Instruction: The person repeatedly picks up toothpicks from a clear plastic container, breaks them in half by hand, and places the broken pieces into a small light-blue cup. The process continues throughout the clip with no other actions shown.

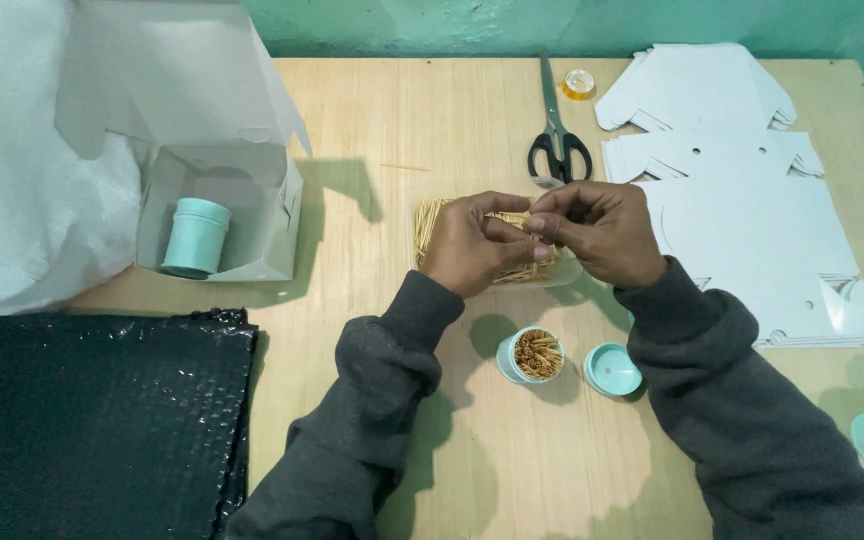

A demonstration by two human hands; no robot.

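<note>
Left hand (472, 243), right hand (600, 232) pinching toothpicks (430, 222) between them.

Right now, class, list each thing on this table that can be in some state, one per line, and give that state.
Small teal container: open, upright, filled with toothpicks.
Teal lid: off, lying beside the container.
White box: flap open, a closed teal tin standing inside.
Scissors: closed, lying flat.
White box blanks: unfolded, stacked flat.
Left hand and right hand: pinching toothpicks over the clear pack.
</note>
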